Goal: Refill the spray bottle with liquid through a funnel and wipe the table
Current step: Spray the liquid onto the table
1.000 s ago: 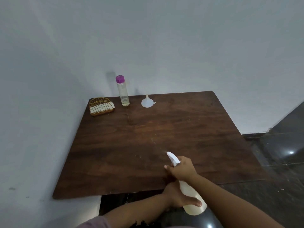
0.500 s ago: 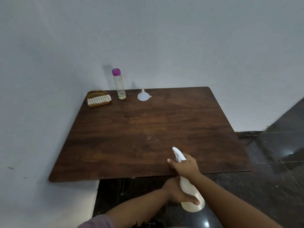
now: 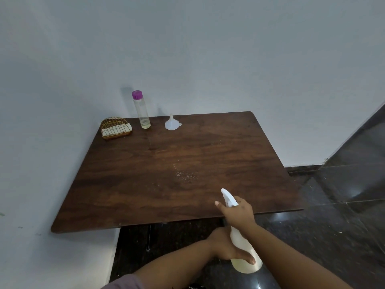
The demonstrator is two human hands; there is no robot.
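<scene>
Spraying looks to be the step in hand: the right hand (image 3: 238, 211) is wrapped round the head of the white spray bottle (image 3: 243, 253), forefinger stretched forward beside the nozzle, while the left hand (image 3: 227, 245) cups the bottle's body from below, thumb laid across its lower end. Both hold it tilted, nozzle aimed out over the near edge of the wooden table (image 3: 129, 190). Just ahead of the right hand, pale droplets (image 3: 185, 176) speckle the wood, so the bottle seems already refilled, with wiping left to do. The bottle's lower part shows a pale yellowish tint, probably liquid, though the level is hard to read. Far beyond both hands, at the table's back edge, stands a clear tall bottle (image 3: 141, 110) with a purple cap on, holding only a little yellowish liquid at its bottom. To its right the white funnel (image 3: 172, 124) sits mouth down; to its left a gold wire holder (image 3: 115, 128) carries white folded cloth or tissue. The next move likely calls for setting the sprayer down upright and reaching far forward-left for that cloth.
</scene>
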